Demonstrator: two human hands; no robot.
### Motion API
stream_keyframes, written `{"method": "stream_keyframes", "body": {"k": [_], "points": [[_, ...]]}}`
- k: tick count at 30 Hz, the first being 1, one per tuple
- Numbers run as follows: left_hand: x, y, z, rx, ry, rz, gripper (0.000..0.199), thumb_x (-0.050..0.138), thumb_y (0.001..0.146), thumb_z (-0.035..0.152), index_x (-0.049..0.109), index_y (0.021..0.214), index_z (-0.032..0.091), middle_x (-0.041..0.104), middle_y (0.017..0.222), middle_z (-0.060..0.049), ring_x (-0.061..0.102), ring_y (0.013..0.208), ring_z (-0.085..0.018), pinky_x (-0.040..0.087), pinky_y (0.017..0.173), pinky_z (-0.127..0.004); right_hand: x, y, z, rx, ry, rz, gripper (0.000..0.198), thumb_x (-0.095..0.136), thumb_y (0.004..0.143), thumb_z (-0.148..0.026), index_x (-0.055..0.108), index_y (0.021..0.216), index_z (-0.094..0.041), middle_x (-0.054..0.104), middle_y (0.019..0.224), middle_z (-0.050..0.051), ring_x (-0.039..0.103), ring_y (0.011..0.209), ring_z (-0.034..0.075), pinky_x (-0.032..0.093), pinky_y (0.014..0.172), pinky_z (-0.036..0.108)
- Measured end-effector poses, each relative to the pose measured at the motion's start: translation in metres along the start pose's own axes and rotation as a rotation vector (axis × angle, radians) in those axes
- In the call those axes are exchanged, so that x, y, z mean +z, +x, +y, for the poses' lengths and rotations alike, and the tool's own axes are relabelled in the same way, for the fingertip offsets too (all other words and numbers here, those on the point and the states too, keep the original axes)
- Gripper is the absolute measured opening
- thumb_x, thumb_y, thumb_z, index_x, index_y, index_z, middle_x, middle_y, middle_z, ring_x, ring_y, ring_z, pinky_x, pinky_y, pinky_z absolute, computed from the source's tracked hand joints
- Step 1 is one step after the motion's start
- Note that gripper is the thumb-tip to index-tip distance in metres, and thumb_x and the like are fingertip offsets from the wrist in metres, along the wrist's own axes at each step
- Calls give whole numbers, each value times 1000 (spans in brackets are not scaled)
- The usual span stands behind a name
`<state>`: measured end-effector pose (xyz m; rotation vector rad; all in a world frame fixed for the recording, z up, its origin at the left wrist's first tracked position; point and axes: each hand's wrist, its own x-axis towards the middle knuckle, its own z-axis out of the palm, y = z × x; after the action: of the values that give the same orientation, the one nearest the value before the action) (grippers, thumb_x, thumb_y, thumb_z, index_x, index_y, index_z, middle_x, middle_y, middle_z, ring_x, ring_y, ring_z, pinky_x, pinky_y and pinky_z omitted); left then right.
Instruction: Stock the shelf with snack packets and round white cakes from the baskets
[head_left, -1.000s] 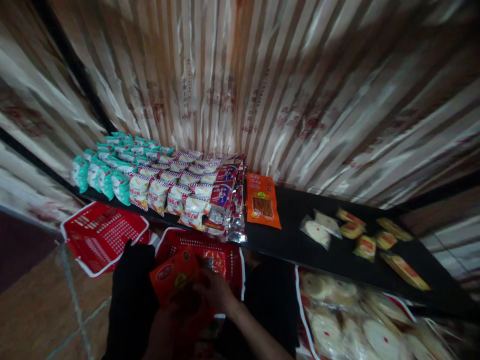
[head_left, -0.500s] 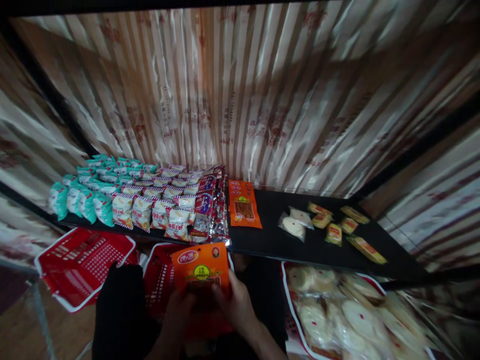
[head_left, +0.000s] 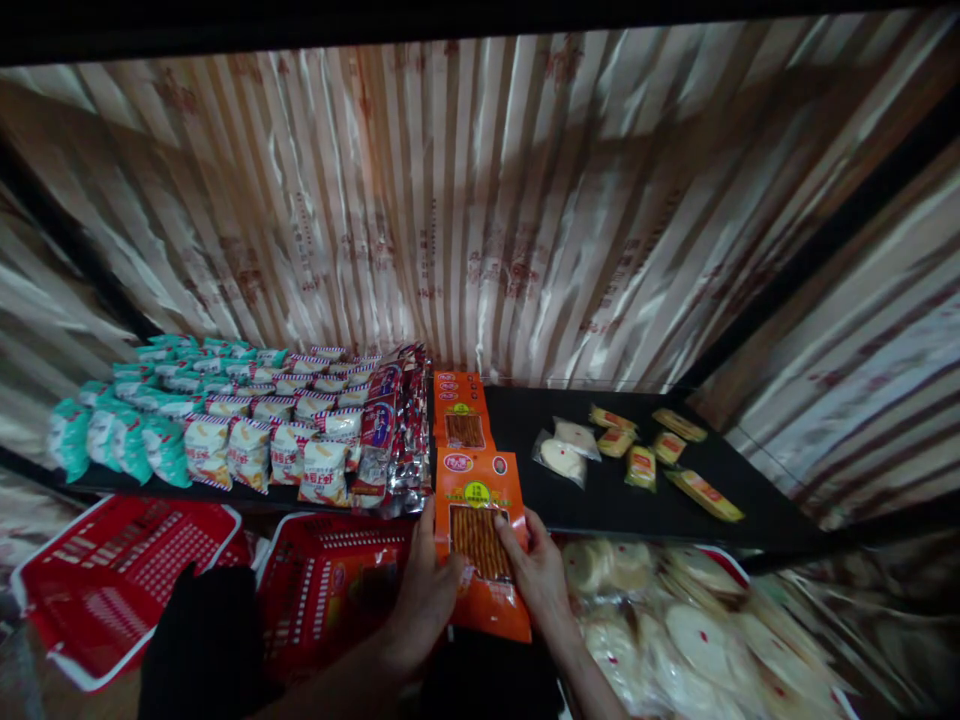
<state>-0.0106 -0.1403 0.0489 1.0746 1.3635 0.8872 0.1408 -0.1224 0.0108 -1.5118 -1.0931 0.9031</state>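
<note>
An orange snack packet (head_left: 480, 535), with brown sticks showing through its window, is held upright between both hands at the shelf's front edge. My left hand (head_left: 431, 590) grips its left side, thumb across the front. On its right side, my right hand (head_left: 536, 565) pinches it with the thumb near the window. Just beyond lies a matching orange packet (head_left: 463, 412) on the black shelf (head_left: 517, 415), partly covered by the held one. Left of it stands a row of dark red shiny packets (head_left: 394, 430).
White snack bags (head_left: 251, 450) and teal bags (head_left: 127, 440) fill the shelf's left. Flat white rounds (head_left: 562, 460) and small yellow packs (head_left: 641, 465) lie at right. Below are red baskets (head_left: 135, 580), one with an orange packet (head_left: 367, 580) inside, and bagged pale rounds (head_left: 697, 640).
Both hands have lifted the orange packet up and forward from above the red basket to the shelf's front edge. The view has shifted slightly to the right.
</note>
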Motion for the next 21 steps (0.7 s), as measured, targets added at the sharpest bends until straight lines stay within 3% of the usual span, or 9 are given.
{"method": "stream_keyframes", "body": {"k": [3, 5, 7, 11, 15, 21], "points": [[15, 12, 4, 20, 244, 53, 62, 49, 72, 13, 41, 133, 10, 20, 151, -12, 18, 140, -22, 20, 113, -30, -8, 22, 11, 39, 26, -14, 54, 60, 69, -59, 60, 101, -16, 71, 93, 8, 66, 82, 25, 53, 71, 33], [24, 21, 5, 36, 368, 49, 56, 51, 69, 11, 51, 125, 10, 16, 152, -12, 15, 140, -23, 18, 114, -31, -10, 38, 18, 41, 5, -16, 55, 60, 69, -59, 60, 102, -16, 71, 94, 8, 67, 83, 25, 53, 72, 34], [30, 31, 4, 102, 437, 49, 49, 51, 66, 7, 60, 114, 11, 24, 150, -12, 21, 139, -23, 20, 113, -30, -9, 54, 23, 36, -35, -8, 54, 58, 70, -58, 59, 103, -16, 71, 95, 8, 67, 84, 25, 52, 74, 34], [39, 55, 2, 240, 481, 94, 37, 50, 65, 2, 68, 95, 15, 52, 131, -9, 42, 126, -20, 29, 109, -28, -1, 85, 24, 4, -119, 10, 52, 57, 71, -54, 58, 104, -14, 71, 92, 10, 67, 81, 25, 51, 74, 34], [44, 80, 14, 166, 510, 76, 32, 51, 70, 5, 68, 94, 16, 67, 106, -5, 56, 108, -17, 39, 98, -24, 6, 118, 22, -62, -248, 36, 48, 55, 74, -48, 58, 107, -14, 71, 92, 10, 67, 83, 24, 51, 76, 33], [48, 117, 38, 83, 532, 141, 27, 50, 74, 10, 70, 92, 17, 70, 100, -5, 61, 100, -17, 44, 89, -23, 14, 156, 20, -106, -500, -12, 53, 51, 81, -41, 49, 124, -11, 70, 98, 13, 67, 89, 24, 49, 80, 32]]}}
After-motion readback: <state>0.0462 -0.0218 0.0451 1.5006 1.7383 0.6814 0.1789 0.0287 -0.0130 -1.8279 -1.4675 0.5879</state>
